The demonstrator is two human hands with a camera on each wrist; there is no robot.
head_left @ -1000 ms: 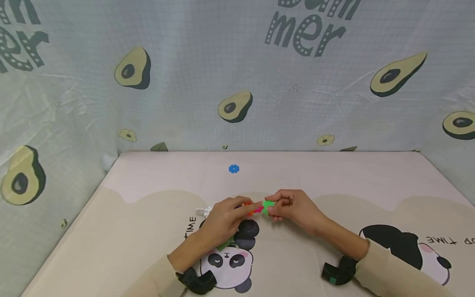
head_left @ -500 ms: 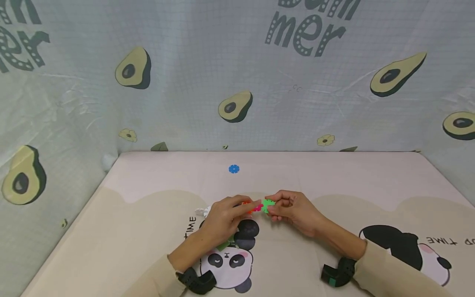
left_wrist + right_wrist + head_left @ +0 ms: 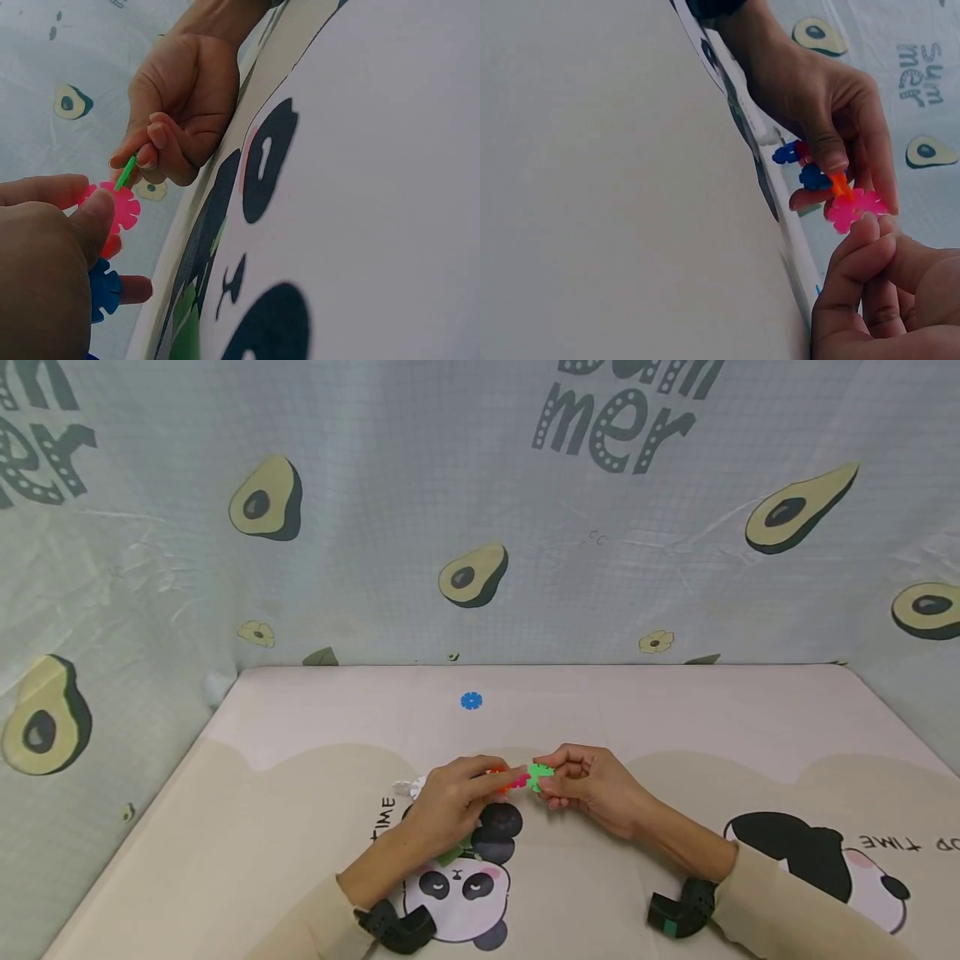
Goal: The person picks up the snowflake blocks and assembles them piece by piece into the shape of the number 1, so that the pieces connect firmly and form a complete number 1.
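Near the middle of the table, my left hand (image 3: 450, 797) holds a chain of interlocking notched plastic discs, thumb and fingers around it. The pink disc (image 3: 126, 210) forms its right end. An orange disc (image 3: 841, 184) and a blue disc (image 3: 814, 178) follow behind, partly covered by the fingers. White discs (image 3: 408, 787) show beyond the left side of that hand. My right hand (image 3: 596, 787) pinches a green disc (image 3: 538, 777) between thumb and index finger. In the left wrist view, the green disc stands edge-on at the pink disc's rim.
A single blue notched disc (image 3: 472, 700) lies farther back on the table. The cream tablecloth (image 3: 240, 852) carries printed pandas. Black camera mounts (image 3: 681, 910) sit on both wrists. Behind the table hangs a curtain (image 3: 360, 527) with avocado prints.
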